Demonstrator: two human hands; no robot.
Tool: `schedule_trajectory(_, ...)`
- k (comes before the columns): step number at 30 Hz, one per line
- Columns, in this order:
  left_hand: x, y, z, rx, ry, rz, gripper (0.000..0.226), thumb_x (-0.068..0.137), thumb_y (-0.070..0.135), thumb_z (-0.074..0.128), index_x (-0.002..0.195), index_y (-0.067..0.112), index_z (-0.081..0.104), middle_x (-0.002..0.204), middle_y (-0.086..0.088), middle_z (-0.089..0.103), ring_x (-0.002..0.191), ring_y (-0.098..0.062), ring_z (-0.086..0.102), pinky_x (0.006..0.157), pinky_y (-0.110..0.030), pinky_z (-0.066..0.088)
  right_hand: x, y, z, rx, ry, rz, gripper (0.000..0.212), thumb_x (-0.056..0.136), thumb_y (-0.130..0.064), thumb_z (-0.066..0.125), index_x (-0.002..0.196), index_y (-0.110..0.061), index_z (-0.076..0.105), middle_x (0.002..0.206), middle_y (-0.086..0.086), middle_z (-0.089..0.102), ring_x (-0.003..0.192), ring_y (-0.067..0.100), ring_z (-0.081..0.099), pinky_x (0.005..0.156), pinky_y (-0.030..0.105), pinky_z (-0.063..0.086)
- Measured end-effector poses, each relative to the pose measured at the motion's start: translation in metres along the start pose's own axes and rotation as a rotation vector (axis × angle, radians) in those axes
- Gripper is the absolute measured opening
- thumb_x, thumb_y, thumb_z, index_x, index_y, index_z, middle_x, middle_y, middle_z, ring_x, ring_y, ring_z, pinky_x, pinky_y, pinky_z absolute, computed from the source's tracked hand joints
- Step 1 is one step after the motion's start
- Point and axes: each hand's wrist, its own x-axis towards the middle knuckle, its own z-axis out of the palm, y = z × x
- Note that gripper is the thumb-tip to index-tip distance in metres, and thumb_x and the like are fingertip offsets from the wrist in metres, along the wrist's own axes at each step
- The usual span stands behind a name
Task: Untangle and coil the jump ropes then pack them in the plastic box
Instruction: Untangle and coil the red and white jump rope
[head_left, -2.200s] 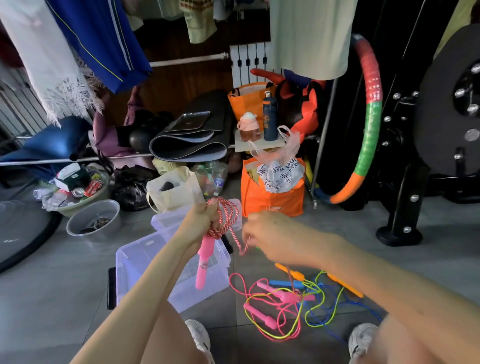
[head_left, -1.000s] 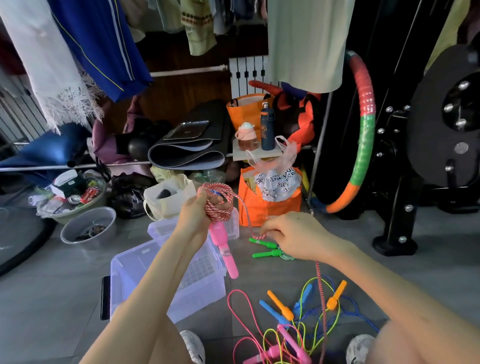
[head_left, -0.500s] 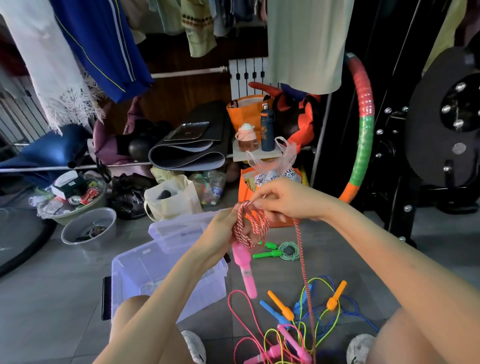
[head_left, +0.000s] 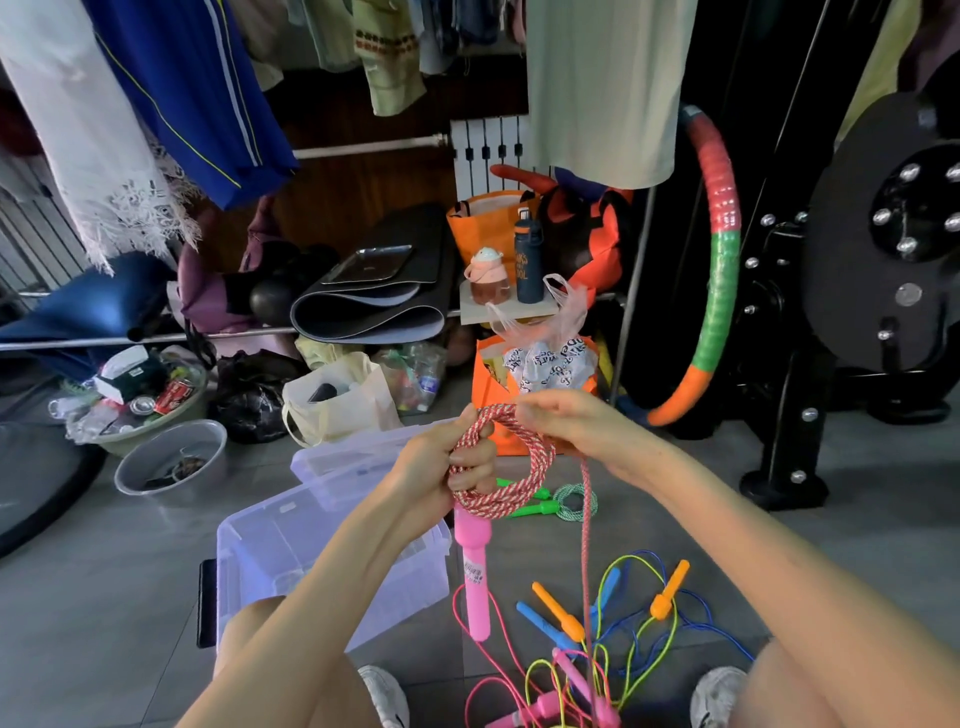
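The plastic box sits left of the fingers. The left hand grips the red-and-white rope coil (pink handle dangling beneath), and the right hand pinches its top loop. The hanging tail could snag the floor tangle, dragging loops loose.

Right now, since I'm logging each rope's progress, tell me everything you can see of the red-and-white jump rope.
The red-and-white jump rope looks like braided cord, wound into several round loops held upright. The left hand grips the coil's left side, fingers curled through it; the right hand pinches its top. A pink plastic handle with a small label hangs below. One uncoiled strand drops from the right side toward the tangled ropes on the floor, its end lost there.
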Motion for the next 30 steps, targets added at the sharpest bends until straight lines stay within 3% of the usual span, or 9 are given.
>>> schedule_trajectory(3, 0.000, 0.001, -0.002, -0.017, 0.003, -0.022, 0.028, 0.089, 0.035, 0.042, 0.074, 0.011, 0.041, 0.042, 0.009, 0.025, 0.030, -0.005, 0.022, 0.041, -0.020, 0.037, -0.003, 0.003, 0.006, 0.039, -0.003, -0.012, 0.036, 0.074, -0.047, 0.061, 0.083, -0.013, 0.069, 0.069, 0.009, 0.057, 0.052, 0.003, 0.045, 0.048, 0.017, 0.028)
schedule_trajectory(7, -0.002, 0.001, -0.003, 0.052, -0.022, -0.052, 0.041, 0.091, 0.044, 0.037, 0.076, 0.009, 0.049, 0.040, 0.009, 0.025, 0.031, -0.005, 0.021, 0.042, -0.020, 0.035, 0.000, 0.007, 0.004, 0.080, 0.038, 0.055, 0.022, 0.089, -0.029, 0.057, 0.071, -0.016, 0.063, 0.046, -0.012, 0.044, 0.041, 0.000, 0.031, 0.045, 0.019, 0.018)
schedule_trajectory(12, -0.002, 0.006, -0.001, 0.231, 0.056, 0.038, 0.035, 0.085, 0.044, 0.047, 0.070, 0.013, 0.053, 0.043, 0.010, 0.021, 0.034, -0.005, 0.016, 0.047, -0.026, 0.015, -0.001, 0.017, 0.000, 0.316, -0.023, 0.098, 0.020, 0.078, -0.033, 0.061, 0.074, -0.013, 0.061, 0.050, -0.011, 0.048, 0.040, 0.001, 0.027, 0.042, 0.018, 0.013)
schedule_trajectory(15, -0.003, 0.019, -0.006, -0.052, 0.128, 0.096, 0.035, 0.086, 0.040, 0.047, 0.061, 0.016, 0.051, 0.040, 0.011, 0.022, 0.029, -0.002, 0.018, 0.034, -0.016, 0.020, -0.011, 0.047, -0.005, 0.421, -0.054, 0.097, 0.019, 0.081, -0.024, 0.061, 0.087, -0.006, 0.063, 0.065, -0.001, 0.062, 0.041, 0.002, 0.030, 0.041, 0.017, 0.017)
schedule_trajectory(19, -0.005, 0.042, -0.036, -0.281, 0.224, 0.182, 0.037, 0.094, 0.039, 0.040, 0.064, 0.017, 0.047, 0.035, 0.009, 0.026, 0.026, -0.003, 0.022, 0.032, -0.010, 0.021, -0.035, 0.104, -0.015, 0.344, 0.079, 0.202, 0.043, 0.074, -0.041, 0.073, 0.090, -0.002, 0.065, 0.057, -0.003, 0.043, 0.047, 0.005, 0.033, 0.051, 0.019, 0.029)
schedule_trajectory(21, -0.006, 0.045, -0.051, -0.352, 0.249, 0.216, 0.034, 0.089, 0.038, 0.044, 0.063, 0.017, 0.049, 0.034, 0.008, 0.026, 0.025, -0.005, 0.024, 0.033, -0.010, 0.023, -0.046, 0.133, -0.016, 0.228, 0.165, 0.279, 0.036, 0.081, -0.032, 0.065, 0.090, 0.002, 0.065, 0.058, -0.003, 0.040, 0.049, 0.006, 0.036, 0.059, 0.025, 0.032)
schedule_trajectory(24, -0.002, 0.040, -0.066, -0.382, 0.329, 0.231, 0.032, 0.093, 0.035, 0.042, 0.068, 0.015, 0.046, 0.035, 0.010, 0.025, 0.025, -0.005, 0.023, 0.033, -0.010, 0.021, -0.055, 0.156, -0.010, 0.028, 0.347, 0.361, 0.018, 0.091, -0.017, 0.058, 0.080, -0.009, 0.070, 0.055, -0.004, 0.042, 0.050, 0.007, 0.037, 0.058, 0.024, 0.032)
schedule_trajectory(27, 0.004, 0.029, -0.075, -0.202, 0.469, 0.236, 0.037, 0.101, 0.035, 0.034, 0.071, 0.014, 0.042, 0.036, 0.011, 0.023, 0.027, -0.003, 0.019, 0.033, -0.011, 0.020, -0.042, 0.116, -0.013, -0.076, 0.603, 0.193, 0.018, 0.090, -0.012, 0.058, 0.076, -0.011, 0.070, 0.047, -0.014, 0.055, 0.046, -0.003, 0.046, 0.052, 0.014, 0.032)
schedule_trajectory(30, 0.009, 0.019, -0.082, 0.024, 0.560, 0.227, 0.036, 0.101, 0.033, 0.036, 0.071, 0.014, 0.042, 0.039, 0.012, 0.022, 0.030, -0.002, 0.018, 0.035, -0.013, 0.019, -0.025, 0.030, -0.024, -0.140, 0.695, -0.138, 0.019, 0.089, -0.019, 0.061, 0.082, -0.005, 0.071, 0.068, 0.006, 0.068, 0.058, -0.004, 0.046, 0.059, 0.018, 0.036)
